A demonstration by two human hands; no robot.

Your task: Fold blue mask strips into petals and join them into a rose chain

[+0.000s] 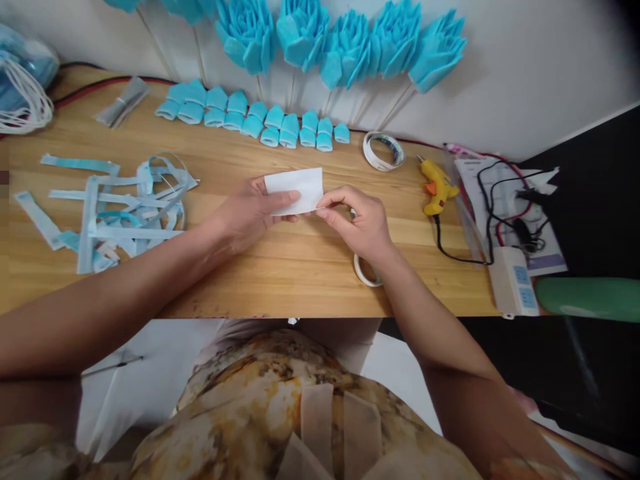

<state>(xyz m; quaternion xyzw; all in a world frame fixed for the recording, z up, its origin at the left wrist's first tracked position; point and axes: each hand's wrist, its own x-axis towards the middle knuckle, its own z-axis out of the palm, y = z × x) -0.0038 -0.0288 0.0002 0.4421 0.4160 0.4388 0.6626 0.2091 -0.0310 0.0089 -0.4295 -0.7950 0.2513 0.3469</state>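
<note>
A small white rectangular sheet point(309, 183), of paper or fabric, is held above the wooden table between my two hands. My left hand point(255, 207) grips it from the left, thumb lying on top and fingers beneath. At its lower right corner, my right hand point(357, 217) pinches the edge between thumb and index finger. Under my right wrist a roll of tape point(369, 272) lies partly hidden. Beyond my hands stands a row of folded blue petal-like pieces point(274, 123), several of them stacked in pairs.
Blue fabric flowers point(350, 50) on thin sticks lean against the wall. Cut blue-white strips point(135, 200) lie in a heap at left. To the right are another tape roll point(383, 151), a yellow glue gun point(437, 187) with its cord, and a white power strip point(513, 281).
</note>
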